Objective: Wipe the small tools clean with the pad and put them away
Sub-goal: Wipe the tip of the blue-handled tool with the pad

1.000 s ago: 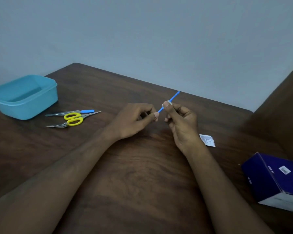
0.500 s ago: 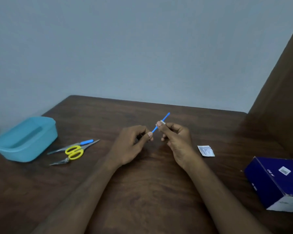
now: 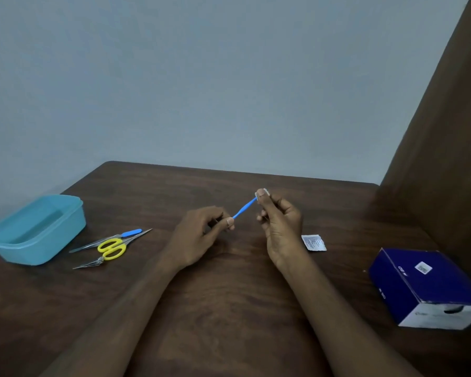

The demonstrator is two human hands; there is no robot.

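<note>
A: The blue-handled tool [image 3: 244, 207] — where is it?

B: Held above the counter [image 3: 229, 308], between the two hands. The left hand [image 3: 199, 238] pinches its lower end with curled fingers; the right hand [image 3: 279, 221] pinches the white pad [image 3: 259, 194] round its upper end, thumb on top.

A: What differs from the earlier frame?

B: Half a second ago the pad sat partway down the handle and a blue tip stuck out beyond the right fingers. Now the pad is at the very tip, so more bare blue shows between the hands, and the hands are further apart. The camera has also tipped up a little more; the wall fills more of the view.

A: And the other tools?

B: Left of the left hand, on the counter, lie the yellow scissors [image 3: 111, 248], a second blue-handled tool [image 3: 106, 239] and a pair of tweezers [image 3: 89, 263], touching or crossing one another. They have not moved. The light blue tub [image 3: 65, 235] sits just left of them.

A: To the other side?

B: A torn white sachet [image 3: 313, 242] lies just right of the right hand, and a dark blue box [image 3: 430, 287] well to the right of that.
</note>
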